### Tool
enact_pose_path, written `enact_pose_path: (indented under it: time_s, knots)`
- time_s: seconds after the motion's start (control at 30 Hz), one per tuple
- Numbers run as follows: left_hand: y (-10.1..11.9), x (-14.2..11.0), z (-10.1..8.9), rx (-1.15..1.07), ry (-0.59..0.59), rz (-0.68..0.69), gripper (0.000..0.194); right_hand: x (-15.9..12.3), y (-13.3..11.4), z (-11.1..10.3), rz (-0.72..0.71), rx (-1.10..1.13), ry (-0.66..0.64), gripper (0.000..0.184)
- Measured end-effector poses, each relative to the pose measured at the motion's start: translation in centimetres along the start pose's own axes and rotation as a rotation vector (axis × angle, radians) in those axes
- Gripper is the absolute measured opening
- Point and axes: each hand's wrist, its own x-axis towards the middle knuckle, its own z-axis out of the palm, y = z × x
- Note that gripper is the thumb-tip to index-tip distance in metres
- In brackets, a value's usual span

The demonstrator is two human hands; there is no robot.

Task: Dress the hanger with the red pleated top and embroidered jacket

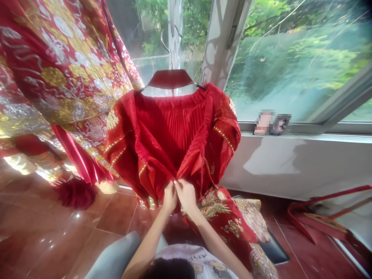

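Note:
A red garment [171, 131] with gold trim hangs on a red hanger [170, 78] in front of the window. Its pleated inner lining faces me. My left hand [169, 197] and my right hand [186, 195] are close together at the garment's lower middle. Both pinch the fabric where the two front edges meet. The fingertips are partly buried in the cloth. The garment's lower part drapes down over something dark at the right, showing gold embroidery [232, 217].
A larger red robe [58, 77] with gold and silver embroidery hangs at the left, reaching the red tiled floor [58, 240]. A white window sill [305, 135] holds two small items. Red hangers [319, 221] lie on the floor at right.

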Motion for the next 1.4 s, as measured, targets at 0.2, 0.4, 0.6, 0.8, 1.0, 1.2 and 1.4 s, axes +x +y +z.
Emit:
enact_pose_path:
  time_s: [0.2,0.4,0.6,0.8,1.0,1.2,1.4]
  knots:
    - [-0.6,-0.8,0.1,0.006,0.049,-0.061,0.009,0.3,-0.5,0.1,0.224,0.668,-0.073,0.027]
    - [-0.4,-1.2,-0.3,0.046,0.057,-0.051,0.014,0.3,-1.4,-0.5,0.396,0.973,-0.322,0.028]
    - [-0.3,-0.7,-0.1,0.138,0.069,-0.047,0.016,0.1,-3.5,-0.4,0.384,0.985,-0.136,0.027]
    - [0.3,0.5,0.3,0.275,0.049,-0.061,0.025,2.5,-7.9,-2.3,0.291,0.970,0.035,0.020]
    - [3.4,2.5,-1.4,0.430,0.099,0.042,0.016,2.9,-8.8,-2.1,0.244,1.035,0.019,0.021]
    - [6.2,6.9,-1.8,0.704,0.143,0.160,0.016,3.2,-8.0,-1.3,0.323,1.127,-0.055,0.020]
    - [4.6,7.8,-0.9,0.715,0.073,0.054,0.019,4.4,-7.8,-0.3,0.367,1.109,0.014,0.020]
